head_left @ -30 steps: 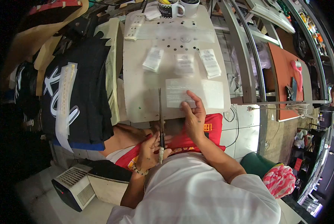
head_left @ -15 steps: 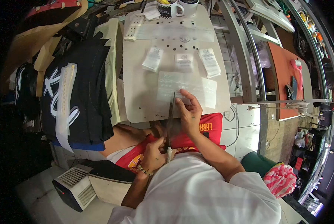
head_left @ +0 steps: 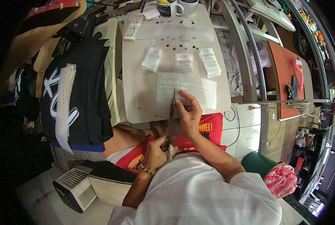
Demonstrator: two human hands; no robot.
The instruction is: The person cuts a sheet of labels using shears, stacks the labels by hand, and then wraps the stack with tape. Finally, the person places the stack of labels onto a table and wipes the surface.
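My left hand (head_left: 156,153) is closed around the handle end of a pair of scissors (head_left: 171,116), whose grip looks wrapped in whitish material. The long dark blades point away from me, and their tip lies over a translucent printed sheet (head_left: 169,84). My right hand (head_left: 191,114) is at the sheet's near edge, just right of the blades, with thumb and index finger pinching it. White lettering runs across the sheet. Beyond it on the table (head_left: 137,101) sit a left stack of printed slips (head_left: 151,59), a middle stack (head_left: 183,62) and a right stack (head_left: 209,62).
Black garment pieces (head_left: 87,86) with white lettering are piled at left, a long strip (head_left: 65,101) on top. A checkered mug (head_left: 167,9) and a power strip (head_left: 133,28) are at the table's far end. A metal frame (head_left: 246,56) stands right; a heater-like box (head_left: 74,187) is lower left.
The sheet has tilted slightly, and its white print shows more clearly. Both hands and the scissors have barely moved.
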